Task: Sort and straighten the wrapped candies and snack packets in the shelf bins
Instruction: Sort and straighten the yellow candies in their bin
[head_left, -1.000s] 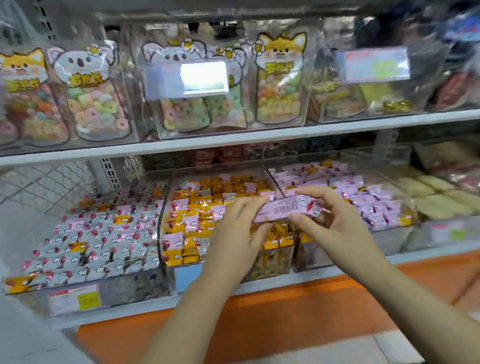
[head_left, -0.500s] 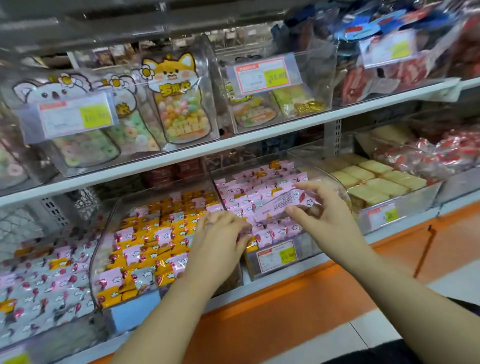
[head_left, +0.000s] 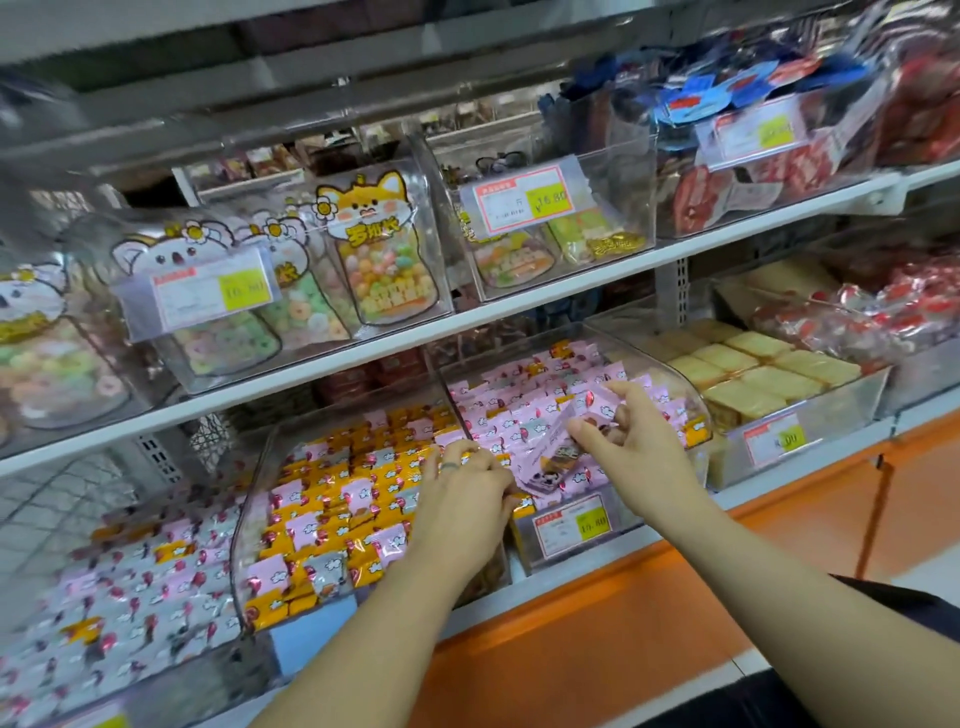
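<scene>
The sorting looks well short of done. The right hand pinches a few pink packets between thumb and fingers, just above the pink bin, where they seem to belong. The left hand, at eight o'clock of the right, curls its fingers down at the wall between that bin and the orange bin. Whether it grips anything I cannot tell.

The pink bin is mostly one colour, with orange strays at its twelve and three o'clock edges. The orange bin has many pink candies and a grey one among the orange. The far bin at nine o'clock, blurred, mixes pink, grey and some orange. Most rows lie fairly flat, so what is left is mainly sorting the mixed colours.
</scene>
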